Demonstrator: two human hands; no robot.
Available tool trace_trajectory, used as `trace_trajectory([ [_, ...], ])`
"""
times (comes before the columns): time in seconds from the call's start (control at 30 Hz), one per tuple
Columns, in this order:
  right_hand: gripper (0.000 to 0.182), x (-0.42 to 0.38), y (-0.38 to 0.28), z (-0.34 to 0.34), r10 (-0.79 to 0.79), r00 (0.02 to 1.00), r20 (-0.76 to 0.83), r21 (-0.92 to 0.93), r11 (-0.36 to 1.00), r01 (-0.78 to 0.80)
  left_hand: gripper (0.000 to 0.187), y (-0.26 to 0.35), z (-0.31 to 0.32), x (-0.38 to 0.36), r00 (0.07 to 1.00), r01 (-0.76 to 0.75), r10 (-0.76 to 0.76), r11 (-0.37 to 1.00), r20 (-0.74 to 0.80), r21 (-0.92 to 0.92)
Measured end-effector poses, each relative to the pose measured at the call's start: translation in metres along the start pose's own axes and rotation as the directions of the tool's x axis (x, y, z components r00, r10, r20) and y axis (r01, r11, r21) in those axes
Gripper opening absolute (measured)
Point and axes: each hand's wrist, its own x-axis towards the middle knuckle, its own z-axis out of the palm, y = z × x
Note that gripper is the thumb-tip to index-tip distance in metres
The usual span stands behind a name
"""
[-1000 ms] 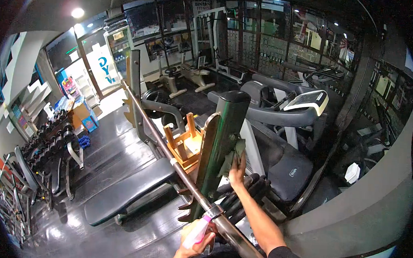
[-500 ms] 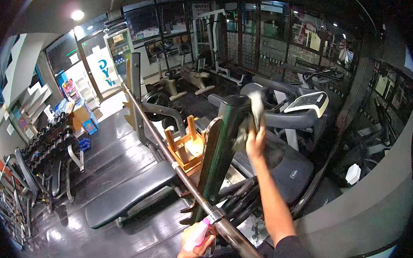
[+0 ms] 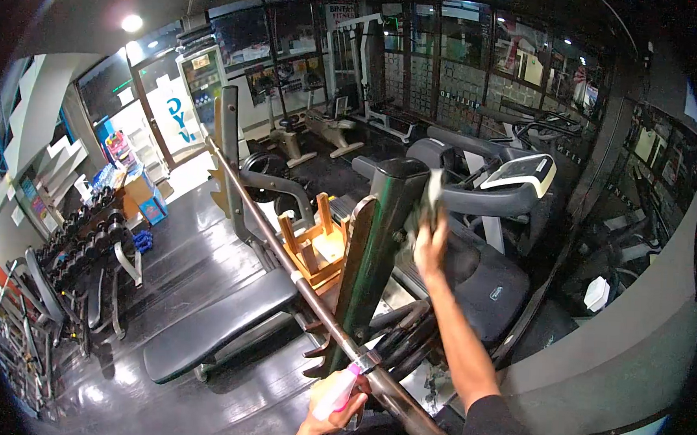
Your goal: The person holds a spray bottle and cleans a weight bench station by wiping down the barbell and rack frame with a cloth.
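Observation:
My left hand [image 3: 324, 415] is wrapped round a pink and white bottle [image 3: 337, 395], low in the view beside the collar end of the barbell [image 3: 321, 312]. My right hand [image 3: 430, 249] reaches up to the right side of the dark rack upright [image 3: 386, 227], gripping a pale cloth [image 3: 435, 189] that is smeared by motion. Whether the cloth touches the upright is hard to tell. The barbell lies across the bench rack, running from the lower middle up to the far upright [image 3: 228, 132].
Beneath the bar is a black padded bench [image 3: 220, 329]. A wooden stool [image 3: 319, 251] stands behind the near upright. Right of it is a treadmill [image 3: 483, 284] with a pale console [image 3: 518, 175]. A dumbbell rack [image 3: 87, 247] lines the left, near cardboard boxes [image 3: 143, 191].
My right hand and the cloth have shifted slightly along the upright's side, with the cloth's pale part a little lower. My left hand with the bottle has hardly moved.

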Motion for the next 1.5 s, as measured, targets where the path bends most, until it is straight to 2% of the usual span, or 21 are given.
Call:
trace_trajectory([
  [0.03,0.037,0.028,-0.016,0.007,-0.174,0.985,-0.016,0.178,0.969,0.174,0.024,0.000,-0.001,0.001,1.000,-0.002,0.002,1.000,0.000,0.003],
  [0.13,0.032,0.057,-0.065,0.007,-0.492,0.860,0.134,-0.168,0.844,0.509,0.023,0.000,-0.001,0.004,1.000,0.017,-0.018,1.000,0.018,0.016],
  [0.2,0.035,0.063,-0.088,0.004,-0.615,0.723,0.314,-0.208,0.699,0.684,0.021,-0.002,0.000,0.004,1.000,-0.020,0.020,0.999,0.000,0.046],
  [0.27,0.035,0.061,-0.098,0.004,-0.608,0.702,0.370,-0.237,0.669,0.705,0.021,0.000,0.000,0.004,1.000,0.010,-0.011,1.000,0.005,0.019],
  [0.33,0.032,0.061,-0.101,0.003,-0.727,0.482,0.490,-0.119,0.492,0.863,0.020,0.003,0.000,0.005,0.999,0.041,-0.041,0.999,0.017,-0.008],
  [0.47,0.024,0.064,-0.099,-0.003,-0.727,0.445,0.522,-0.072,0.483,0.873,0.020,0.010,-0.002,0.009,0.999,0.035,-0.035,0.999,0.019,0.007],
  [0.53,0.022,0.068,-0.090,-0.006,-0.728,0.474,0.495,-0.091,0.499,0.862,0.019,0.009,-0.004,0.007,1.000,0.017,-0.017,1.000,-0.027,0.003],
  [0.7,0.023,0.066,-0.043,-0.006,-0.444,0.875,0.194,0.058,0.895,0.441,0.019,0.007,-0.004,-0.003,0.998,0.055,-0.055,0.998,-0.013,0.015],
  [0.8,0.044,0.037,0.056,0.004,-0.152,0.984,0.089,-0.142,0.976,0.163,0.019,0.010,-0.001,-0.006,0.996,0.077,-0.079,0.996,-0.047,-0.054],
  [0.83,0.047,0.014,0.062,0.005,0.210,0.976,0.058,0.276,0.936,-0.218,0.019,0.011,-0.001,-0.006,0.996,0.077,-0.080,0.996,-0.043,-0.054],
  [0.87,0.051,-0.012,0.064,0.010,0.523,0.834,0.176,0.627,0.594,-0.505,0.018,0.012,-0.002,-0.005,0.998,0.067,-0.067,0.998,-0.016,-0.010],
  [0.93,0.057,-0.050,0.066,0.019,0.289,0.937,0.196,0.298,0.893,-0.338,0.018,0.013,-0.003,-0.006,0.998,0.055,-0.056,0.998,0.015,0.034],
  [0.97,0.057,-0.067,0.076,0.022,0.287,0.938,0.197,0.299,0.893,-0.336,0.018,0.013,-0.003,-0.006,0.998,0.065,-0.065,0.998,0.007,0.011],
  [1.03,0.069,-0.103,0.111,0.027,0.047,0.989,0.139,0.074,0.996,-0.058,0.018,0.013,-0.001,-0.005,0.997,0.077,-0.077,0.997,-0.001,-0.017],
  [1.13,0.079,-0.128,0.112,0.015,-0.097,0.964,0.248,-0.275,0.947,0.166,0.020,0.011,0.003,-0.004,0.995,0.100,-0.102,0.993,-0.024,-0.066],
  [1.17,0.069,-0.125,0.110,0.015,-0.372,0.919,0.132,-0.391,0.832,0.393,0.020,0.008,0.005,-0.004,0.998,0.067,-0.067,0.996,-0.004,-0.056],
  [1.27,0.051,-0.109,0.113,0.000,-0.170,0.966,0.193,-0.229,0.950,0.213,0.023,0.008,0.007,-0.003,0.999,0.018,-0.017,0.999,0.029,-0.028],
  [1.33,0.037,-0.107,0.113,-0.006,0.118,0.971,0.208,0.165,0.974,-0.154,0.025,0.012,0.008,-0.004,0.998,0.067,-0.066,0.994,0.014,-0.081],
  [1.4,0.053,-0.098,0.112,-0.018,0.082,0.983,0.165,0.055,0.994,-0.093,0.027,0.009,0.008,-0.007,0.997,0.071,-0.069,0.994,0.032,-0.077],
  [1.43,0.046,-0.100,0.133,-0.008,0.113,0.991,-0.067,0.130,0.986,-0.104,0.028,0.008,0.007,-0.009,0.996,0.074,-0.071,0.995,0.050,-0.072],
  [1.5,0.046,-0.070,0.069,-0.016,0.221,0.969,-0.113,0.211,0.958,-0.194,0.029,0.009,0.005,-0.007,0.998,0.052,-0.050,0.996,0.026,-0.069],
])
